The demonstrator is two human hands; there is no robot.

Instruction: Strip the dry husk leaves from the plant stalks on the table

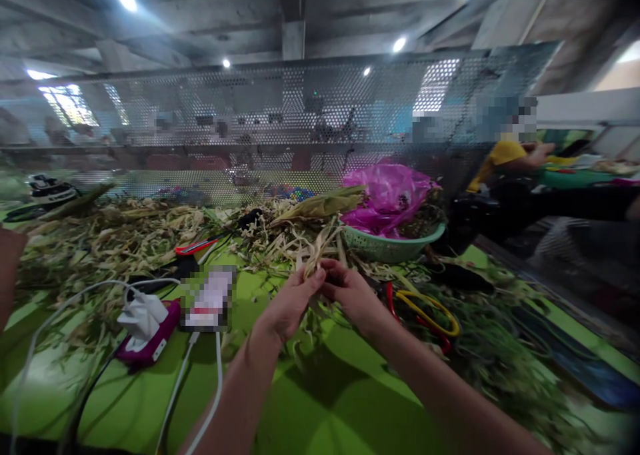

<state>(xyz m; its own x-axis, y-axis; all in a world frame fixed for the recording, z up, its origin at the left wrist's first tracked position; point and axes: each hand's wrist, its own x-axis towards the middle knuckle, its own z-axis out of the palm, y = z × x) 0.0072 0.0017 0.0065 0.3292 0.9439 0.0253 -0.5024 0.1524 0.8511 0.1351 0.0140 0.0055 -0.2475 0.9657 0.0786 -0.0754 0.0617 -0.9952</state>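
Between my two hands, above the green table (pixel 350 402), is a bundle of pale dried husk strips (pixel 318 252). My left hand (pixel 296 296) grips its lower part, thumb pressed against the strips. From the other side, my right hand (pixel 347 290) pinches the same bundle with bent fingers. Loose strip ends stick up above the fingers and hang below them. Just beyond lies a heap of dry husks (pixel 265 252), with one long folded husk (pixel 325 204) on top. Scissors with yellow and red handles (pixel 433 312) lie right of my right hand.
A green basket (pixel 395 245) holding a pink plastic bag (pixel 390 195) stands behind. Left are a phone (pixel 209 298) with white cables, a purple power strip (pixel 150 338) and a red cutter (pixel 195 246). A perforated metal screen (pixel 240 128) rises behind; a person in yellow (pixel 503 155) sits at right.
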